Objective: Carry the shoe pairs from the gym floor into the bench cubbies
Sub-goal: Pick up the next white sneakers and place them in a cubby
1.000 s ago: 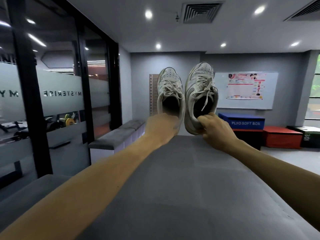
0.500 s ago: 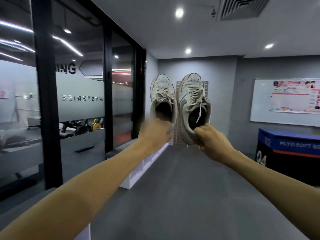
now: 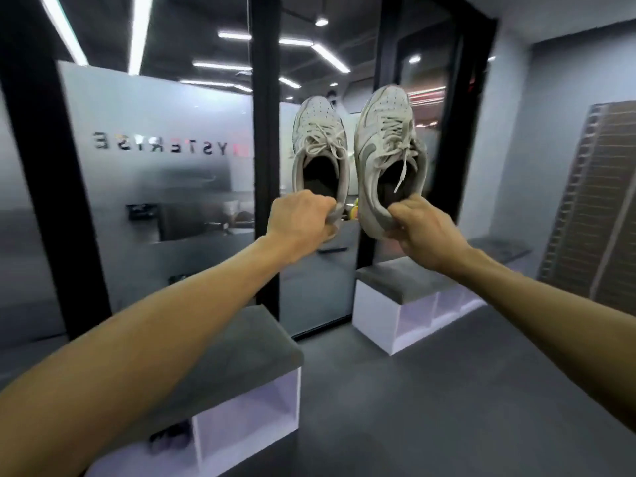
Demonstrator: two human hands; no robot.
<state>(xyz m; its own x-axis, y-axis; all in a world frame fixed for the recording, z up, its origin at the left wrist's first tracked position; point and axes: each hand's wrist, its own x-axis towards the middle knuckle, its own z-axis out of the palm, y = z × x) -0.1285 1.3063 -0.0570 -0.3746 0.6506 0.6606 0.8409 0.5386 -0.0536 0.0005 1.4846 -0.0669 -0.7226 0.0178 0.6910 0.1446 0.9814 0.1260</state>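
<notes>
Both arms are stretched out in front of me at chest height. My left hand [image 3: 300,223] grips the heel of a white lace-up sneaker [image 3: 320,146], toe pointing up. My right hand [image 3: 421,232] pinches the heel of the matching sneaker [image 3: 385,146], also toe up, its lace hanging into the opening. Below stand two white cubby benches with grey padded tops: the near bench [image 3: 241,352] under my left forearm and the far bench [image 3: 406,287] under my right hand. A dark object [image 3: 170,438] lies in one cubby of the near bench; the cubby beside it looks empty.
A glass wall with black frames [image 3: 263,149] and frosted lettering runs behind the benches. A gap of dark floor [image 3: 430,407] separates the two benches. A ribbed brown panel [image 3: 592,208] leans on the grey wall at the right.
My view has swung left toward the glass wall and the benches, which are now much closer. Both hands still hold the sneakers in the same upright position.
</notes>
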